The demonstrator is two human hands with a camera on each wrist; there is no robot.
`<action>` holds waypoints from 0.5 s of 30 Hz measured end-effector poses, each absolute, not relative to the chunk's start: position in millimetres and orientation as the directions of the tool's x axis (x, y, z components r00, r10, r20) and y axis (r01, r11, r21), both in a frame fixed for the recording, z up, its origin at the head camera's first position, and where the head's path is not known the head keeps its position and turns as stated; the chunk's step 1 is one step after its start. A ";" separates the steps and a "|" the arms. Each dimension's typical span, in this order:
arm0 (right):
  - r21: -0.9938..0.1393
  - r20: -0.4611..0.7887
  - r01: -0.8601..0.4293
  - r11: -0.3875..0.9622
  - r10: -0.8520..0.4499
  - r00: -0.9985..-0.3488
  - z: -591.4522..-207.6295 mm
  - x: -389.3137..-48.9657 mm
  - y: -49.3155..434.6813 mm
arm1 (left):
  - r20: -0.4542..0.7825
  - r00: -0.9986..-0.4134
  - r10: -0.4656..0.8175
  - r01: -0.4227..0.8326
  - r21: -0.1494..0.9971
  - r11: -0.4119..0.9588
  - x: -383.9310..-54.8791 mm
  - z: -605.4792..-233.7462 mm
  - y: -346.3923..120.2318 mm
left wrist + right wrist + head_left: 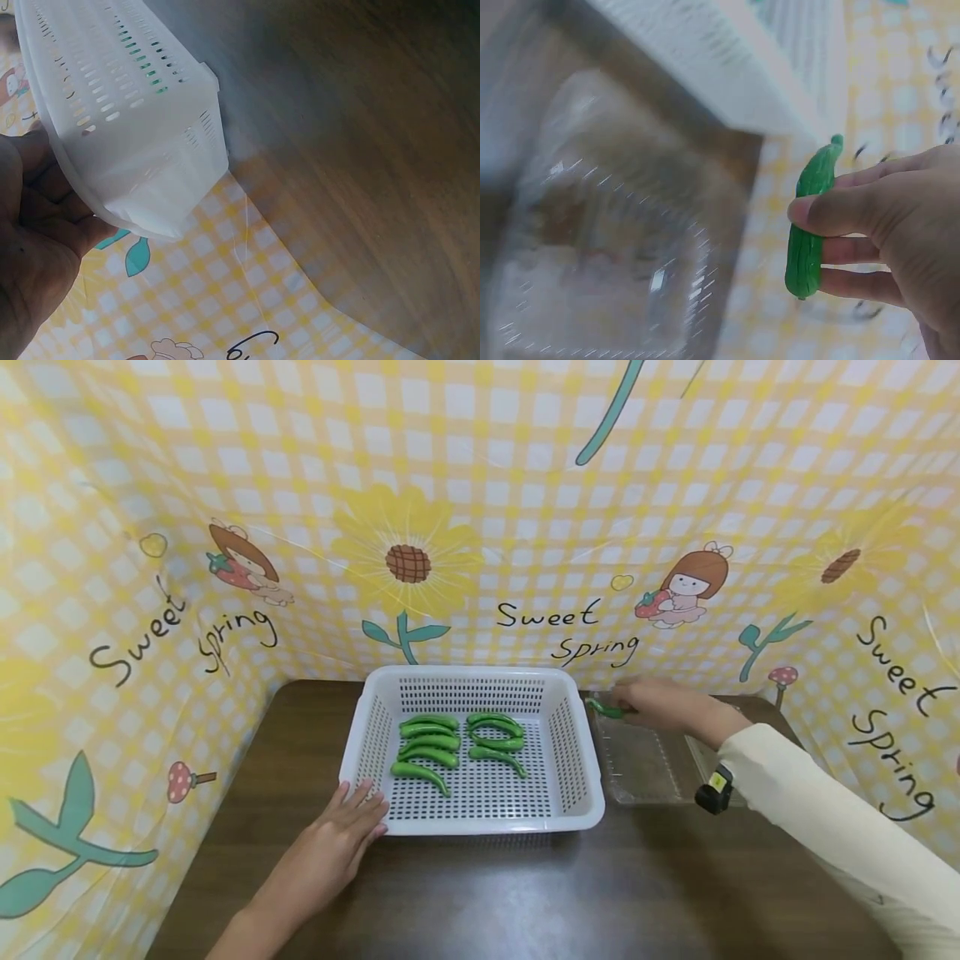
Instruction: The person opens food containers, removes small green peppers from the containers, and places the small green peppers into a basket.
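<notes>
My right hand [647,700] pinches a green chili pepper [810,217] between thumb and fingers, just past the right side of a white perforated basket [480,824]. In the right wrist view the pepper stands nearly upright, its narrow end at the top. Inside the basket lie several more green chili peppers [429,742] in a left group, with another group of peppers [495,743] to the right. My left hand [341,827] rests on the basket's front left corner, fingers stretched over the rim. From the left wrist, the fingers [52,180] are partly hidden by the rim.
A clear plastic container [645,768] lies on the brown table [480,893] right of the basket. Yellow checked cloth [480,527] with printed flowers and lettering hangs behind and at both sides. A black wrist camera [714,789] is strapped to the right wrist.
</notes>
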State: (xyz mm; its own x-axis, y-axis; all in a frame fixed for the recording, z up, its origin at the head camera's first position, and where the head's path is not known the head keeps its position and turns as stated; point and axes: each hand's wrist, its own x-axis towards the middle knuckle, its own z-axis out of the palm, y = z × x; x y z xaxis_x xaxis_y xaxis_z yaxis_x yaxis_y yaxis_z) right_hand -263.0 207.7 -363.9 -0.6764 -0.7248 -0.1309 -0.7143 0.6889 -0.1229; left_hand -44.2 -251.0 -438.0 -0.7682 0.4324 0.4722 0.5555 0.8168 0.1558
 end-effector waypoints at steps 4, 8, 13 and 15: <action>-0.139 -0.113 -0.718 0.682 -0.731 -0.673 -347.9 -266.3 171.4 | 0.474 -0.766 0.435 0.556 0.149 0.817 -44.5 -437.6 -251.8; -0.130 -0.178 -0.724 0.678 -0.734 -0.655 -337.2 -265.6 127.4 | 0.474 -0.767 0.434 0.555 0.150 0.818 -44.2 -437.0 -252.1; -0.085 -0.286 -0.776 0.625 -0.761 -0.582 -338.9 -265.5 78.6 | 0.462 -0.776 0.430 0.549 0.159 0.820 -44.0 -436.4 -251.0; -0.065 -0.321 -0.796 0.602 -0.768 -0.554 -342.9 -264.9 62.2 | 0.461 -0.777 0.429 0.549 0.162 0.820 -44.1 -436.2 -250.4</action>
